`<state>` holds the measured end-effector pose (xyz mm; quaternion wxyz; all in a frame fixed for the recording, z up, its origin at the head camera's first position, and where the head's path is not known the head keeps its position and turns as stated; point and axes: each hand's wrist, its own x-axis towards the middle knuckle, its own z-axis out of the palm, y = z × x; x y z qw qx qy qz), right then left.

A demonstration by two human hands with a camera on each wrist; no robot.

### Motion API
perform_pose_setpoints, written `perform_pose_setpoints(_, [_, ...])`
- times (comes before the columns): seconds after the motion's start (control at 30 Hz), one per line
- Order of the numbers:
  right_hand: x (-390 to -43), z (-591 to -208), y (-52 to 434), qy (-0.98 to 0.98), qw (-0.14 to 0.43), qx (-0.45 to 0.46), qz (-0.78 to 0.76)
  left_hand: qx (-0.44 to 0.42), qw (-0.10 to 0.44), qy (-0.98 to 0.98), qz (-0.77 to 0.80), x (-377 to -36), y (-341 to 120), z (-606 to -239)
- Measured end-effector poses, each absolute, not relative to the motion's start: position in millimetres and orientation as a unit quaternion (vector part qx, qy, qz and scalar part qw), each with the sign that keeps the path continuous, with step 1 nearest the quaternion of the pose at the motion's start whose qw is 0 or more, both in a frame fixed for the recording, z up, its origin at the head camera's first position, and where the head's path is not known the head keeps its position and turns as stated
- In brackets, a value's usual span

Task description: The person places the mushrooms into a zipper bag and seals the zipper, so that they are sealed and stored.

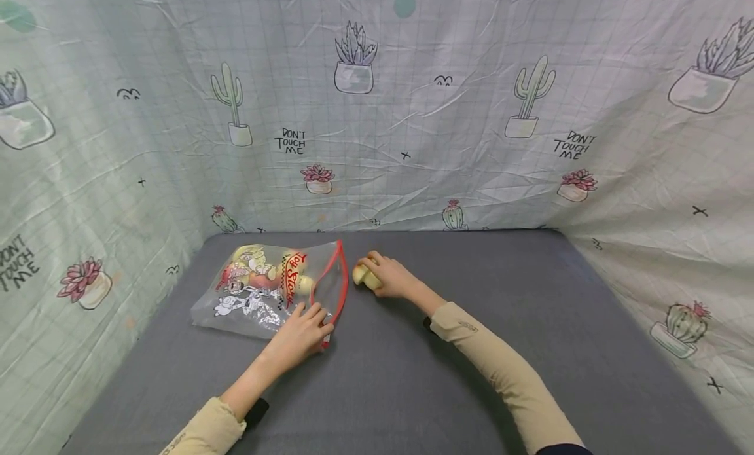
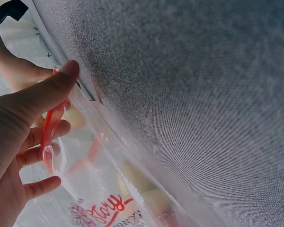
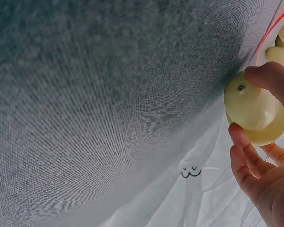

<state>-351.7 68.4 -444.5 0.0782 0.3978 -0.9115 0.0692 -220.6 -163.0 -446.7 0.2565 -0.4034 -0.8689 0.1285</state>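
Right hand (image 1: pixel 393 278) curled around pale yellow toy piece (image 1: pixel 366 276), on grey worktop (image 1: pixel 501 298) just beside the red-zipped mouth of the printed zip bag (image 1: pixel 265 288). Left hand (image 1: pixel 302 334) pinches the zip edge, fingers partly bent. Judgement: lift that edge wider, then feed piece in low and level.

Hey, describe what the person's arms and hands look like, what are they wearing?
Both hands, left hand and right hand, are bare. Each arm wears a long beige sleeve with a small dark marking near the cuff. A dark strap shows at the left wrist.
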Motion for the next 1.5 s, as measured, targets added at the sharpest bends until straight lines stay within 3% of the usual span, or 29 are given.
perform_pose_setpoints(0.57, [-341,-446,64,-0.900,0.082,0.416,0.101,-0.404,0.290,-0.860,0.113,-226,-163,-452])
perform_pose_setpoints(1.5, [-327,-446,26,-0.881,0.095,0.451,0.104,-0.390,0.288,-0.867,0.118,-223,-165,-454])
